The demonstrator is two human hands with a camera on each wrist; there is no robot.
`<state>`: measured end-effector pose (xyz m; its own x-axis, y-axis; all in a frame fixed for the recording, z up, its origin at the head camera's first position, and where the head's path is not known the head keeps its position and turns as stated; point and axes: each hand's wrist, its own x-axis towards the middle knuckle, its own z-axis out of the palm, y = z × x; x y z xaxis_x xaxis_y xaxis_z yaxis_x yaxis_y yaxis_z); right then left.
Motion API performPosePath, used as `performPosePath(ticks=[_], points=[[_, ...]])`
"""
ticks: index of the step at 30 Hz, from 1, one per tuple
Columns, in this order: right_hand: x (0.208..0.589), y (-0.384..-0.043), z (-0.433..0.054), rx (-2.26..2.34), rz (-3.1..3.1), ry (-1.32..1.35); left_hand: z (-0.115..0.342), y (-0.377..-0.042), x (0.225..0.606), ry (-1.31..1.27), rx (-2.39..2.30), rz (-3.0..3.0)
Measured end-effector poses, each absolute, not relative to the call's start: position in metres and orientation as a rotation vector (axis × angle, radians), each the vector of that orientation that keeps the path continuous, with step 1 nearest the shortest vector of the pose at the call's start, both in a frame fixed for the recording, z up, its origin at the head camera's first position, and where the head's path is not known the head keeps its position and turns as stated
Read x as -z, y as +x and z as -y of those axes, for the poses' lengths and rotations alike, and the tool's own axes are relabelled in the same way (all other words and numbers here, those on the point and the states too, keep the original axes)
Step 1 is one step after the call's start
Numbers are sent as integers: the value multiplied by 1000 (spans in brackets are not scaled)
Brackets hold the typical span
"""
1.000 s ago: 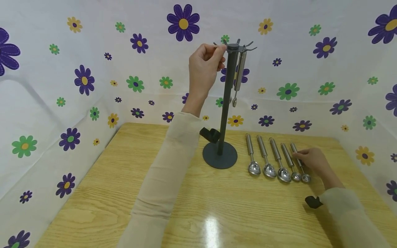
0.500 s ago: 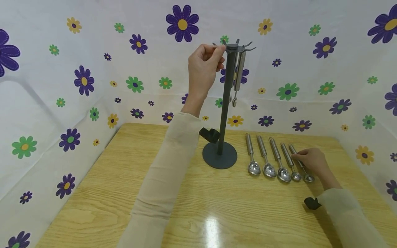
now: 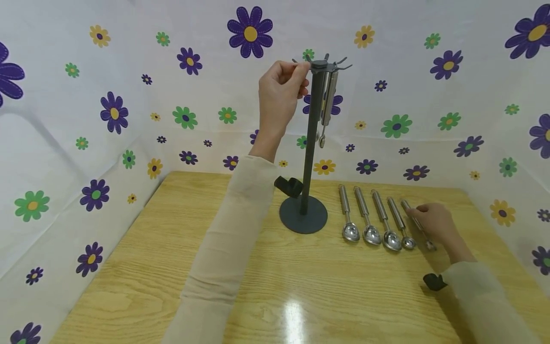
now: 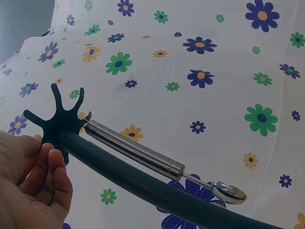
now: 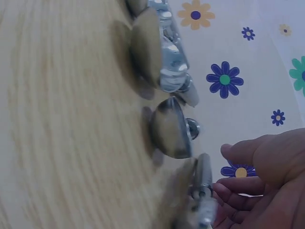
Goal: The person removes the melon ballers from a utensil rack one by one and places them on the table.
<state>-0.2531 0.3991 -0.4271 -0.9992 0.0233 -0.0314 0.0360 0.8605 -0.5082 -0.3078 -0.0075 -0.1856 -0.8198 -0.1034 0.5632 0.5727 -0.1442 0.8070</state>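
My left hand (image 3: 277, 98) pinches a hook at the top of a dark metal stand (image 3: 310, 148) with a round base. In the left wrist view, thumb and fingers of the left hand (image 4: 35, 181) meet on the hook. A metal scoop (image 4: 136, 151) hangs from the stand; a second hanging one shows partly behind the pole in the head view. My right hand (image 3: 434, 222) is at the rightmost scoop (image 3: 406, 205) on the table. In the right wrist view, fingertips of the right hand (image 5: 267, 186) are at that scoop (image 5: 204, 174), the thumb apart from it.
Left of that scoop, several more metal scoops (image 3: 380, 206) lie in a row on the wooden table (image 3: 240, 286), bowls toward me. A flower-patterned cloth (image 3: 206, 86) stands behind and at both sides. Black wrist mounts (image 3: 289, 186) sit on the sleeves.
The rightmost scoop has shifted, its bowl swinging a little right and turning onto its side under the right hand. The left hand keeps its hold on the stand.
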Motion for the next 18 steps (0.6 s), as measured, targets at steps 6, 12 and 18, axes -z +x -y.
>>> performPosePath(ticks=[6, 12, 18], points=[[418, -255, -403, 889, -3049, 29, 9, -309, 185, -523, 2018, 1682], [409, -257, -392, 1051, -2999, 34, 9, -308, 185, -531, 2031, 1670], [394, -265, -367, 1188, -2980, -19, 9, -307, 186, -526, 2035, 1674]])
